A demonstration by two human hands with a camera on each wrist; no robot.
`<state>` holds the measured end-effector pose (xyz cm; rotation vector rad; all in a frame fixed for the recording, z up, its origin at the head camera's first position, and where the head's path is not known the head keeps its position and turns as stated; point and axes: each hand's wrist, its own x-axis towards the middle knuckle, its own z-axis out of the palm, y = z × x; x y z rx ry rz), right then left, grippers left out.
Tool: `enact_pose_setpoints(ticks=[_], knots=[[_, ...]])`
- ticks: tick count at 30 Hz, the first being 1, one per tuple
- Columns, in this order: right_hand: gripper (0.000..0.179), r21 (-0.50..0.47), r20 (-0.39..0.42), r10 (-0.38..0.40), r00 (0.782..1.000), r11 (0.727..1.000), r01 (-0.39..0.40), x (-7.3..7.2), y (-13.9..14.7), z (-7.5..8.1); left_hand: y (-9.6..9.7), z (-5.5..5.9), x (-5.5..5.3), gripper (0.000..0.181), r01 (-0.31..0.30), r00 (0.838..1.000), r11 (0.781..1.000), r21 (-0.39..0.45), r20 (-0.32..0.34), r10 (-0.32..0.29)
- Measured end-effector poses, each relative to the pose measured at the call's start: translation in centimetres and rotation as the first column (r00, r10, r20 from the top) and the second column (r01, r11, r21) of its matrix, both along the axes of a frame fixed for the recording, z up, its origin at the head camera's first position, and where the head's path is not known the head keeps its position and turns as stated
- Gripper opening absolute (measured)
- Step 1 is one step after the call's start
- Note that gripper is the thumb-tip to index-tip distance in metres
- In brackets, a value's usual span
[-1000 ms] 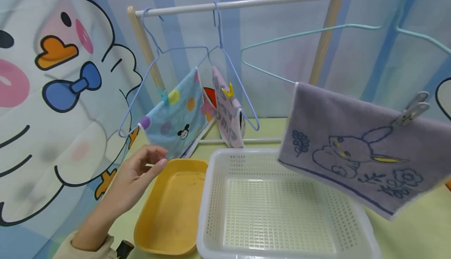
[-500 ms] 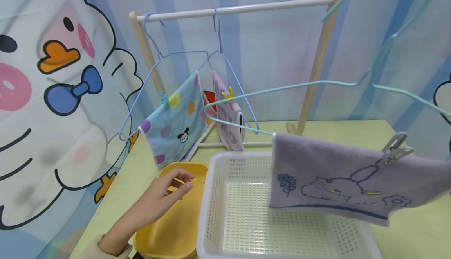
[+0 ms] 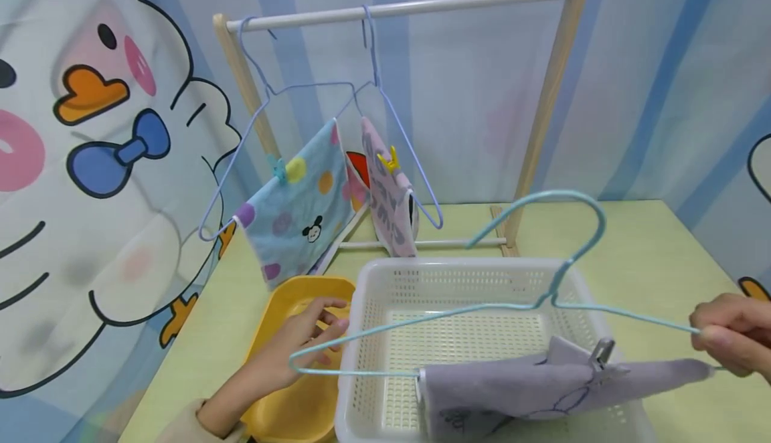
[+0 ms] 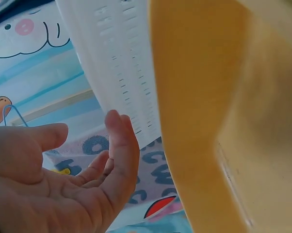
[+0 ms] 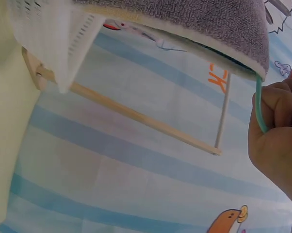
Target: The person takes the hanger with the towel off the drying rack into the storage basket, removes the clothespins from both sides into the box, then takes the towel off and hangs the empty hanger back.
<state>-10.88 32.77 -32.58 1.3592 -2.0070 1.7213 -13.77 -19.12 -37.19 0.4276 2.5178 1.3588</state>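
Note:
My right hand grips the right end of a mint-green clothes hanger, its fingers curled round the wire; the right wrist view shows the wire going into that fist. A purple towel with a stitched rabbit hangs folded over the hanger's lower bar, above the white basket. A grey clothespin clips the towel to the bar. My left hand hovers over the yellow tray with loosely bent fingers, the hanger's left end overlapping it. In the left wrist view nothing lies between thumb and fingers.
A white perforated basket stands beside the yellow tray on the table. Behind them, a drying rack carries two blue-purple hangers, with a dotted blue towel and a pink patterned towel clipped on by clothespins.
The hanger with the towel has come down and left, and its whole hook now shows. My right hand has come into view. My left hand has moved right and down, over the tray.

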Motion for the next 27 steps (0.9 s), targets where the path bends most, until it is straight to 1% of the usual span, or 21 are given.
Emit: enact_pose_setpoints(ticks=[1,2,3,4,6,9,12,15,16,18,22,23,26,27], knots=[[0.036,0.011,0.013,-0.063,0.998,0.998,0.063,0.5,-0.1,-0.7,0.0,-0.1,0.0,0.047,0.008,1.000,1.000,0.003,0.003,-0.008],[0.039,-0.002,0.045,-0.107,0.993,0.994,0.108,1.0,-0.2,-1.5,0.0,-0.1,-0.1,0.047,0.020,1.000,1.000,0.010,0.004,-0.020],[0.043,0.028,0.072,-0.129,0.989,0.991,0.128,1.3,-0.2,-2.1,0.0,-0.2,-0.1,0.047,0.030,1.000,0.999,0.016,0.002,-0.030],[0.045,0.042,0.096,-0.135,0.986,0.990,0.132,1.4,-0.2,-2.6,-0.1,-0.2,-0.1,0.046,0.037,0.999,0.999,0.019,-0.005,-0.037],[0.047,0.061,0.147,-0.124,0.981,0.991,0.116,1.5,-0.1,-3.5,-0.1,-0.4,-0.1,0.045,0.046,0.999,0.998,0.043,0.000,-0.046],[0.048,0.108,0.204,-0.121,0.971,0.989,0.100,1.5,-0.2,-4.4,0.0,-0.7,-0.1,0.045,0.054,0.998,0.995,0.087,0.035,-0.057],[0.047,0.096,0.270,-0.055,0.961,0.995,0.030,1.3,-0.3,-5.2,0.1,-1.1,0.0,0.047,0.052,0.996,0.992,0.114,0.071,-0.060],[0.045,0.103,0.334,-0.033,0.942,0.995,-0.001,1.0,-0.4,-5.7,0.3,-1.3,-0.1,0.051,0.040,0.996,0.993,0.112,0.072,-0.048],[0.044,0.108,0.357,-0.032,0.934,0.994,-0.007,0.9,-0.5,-5.8,0.3,-1.4,-0.1,0.051,0.033,0.998,0.995,0.089,0.053,-0.038],[0.042,0.131,0.401,-0.051,0.915,0.991,-0.002,0.8,-0.5,-6.0,0.4,-1.5,0.0,0.053,0.024,0.998,0.996,0.090,0.050,-0.028],[0.037,0.159,0.482,-0.082,0.872,0.987,0.006,0.4,-0.4,-6.2,0.5,-1.5,0.0,0.054,0.042,0.999,0.996,0.078,0.019,-0.044],[0.036,0.155,0.506,-0.081,0.859,0.988,0.002,0.2,-0.4,-6.3,0.5,-1.5,0.0,0.054,0.049,0.998,0.994,0.093,0.029,-0.052],[0.034,0.139,0.574,-0.060,0.816,0.990,-0.024,-0.2,-0.5,-6.6,0.7,-1.4,0.0,0.055,0.057,0.998,0.995,0.084,0.033,-0.060],[0.034,0.132,0.588,-0.049,0.807,0.991,-0.035,-0.3,-0.5,-6.7,0.7,-1.4,0.0,0.056,0.053,0.998,0.995,0.085,0.042,-0.057]])
